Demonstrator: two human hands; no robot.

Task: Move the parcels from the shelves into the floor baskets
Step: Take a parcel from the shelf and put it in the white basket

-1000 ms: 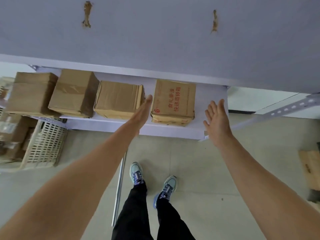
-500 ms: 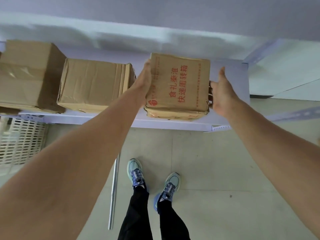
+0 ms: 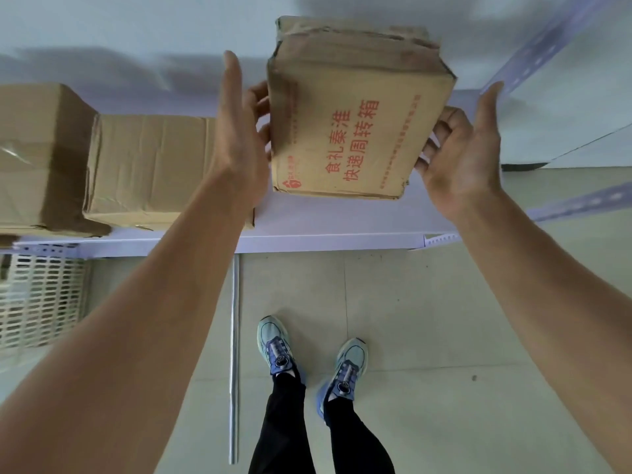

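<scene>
A brown cardboard parcel with red printed characters [image 3: 355, 121] is lifted off the white shelf [image 3: 325, 239] and tilted toward me. My left hand [image 3: 241, 131] presses on its left side, fingers curled behind the edge. My right hand [image 3: 461, 155] grips its right side from below. Two more plain cardboard parcels remain on the shelf to the left, one in the middle [image 3: 147, 169] and one at the far left [image 3: 34, 155].
A white slotted floor basket [image 3: 37, 299] stands under the shelf at the left. A metal rod [image 3: 233, 354] lies on the tiled floor next to my feet [image 3: 277, 347]. A perforated shelf post [image 3: 547, 39] rises at the upper right.
Both hands closed on the sides of the printed parcel, then raised it off the shelf and tipped it toward me. The view has come closer to the shelf.
</scene>
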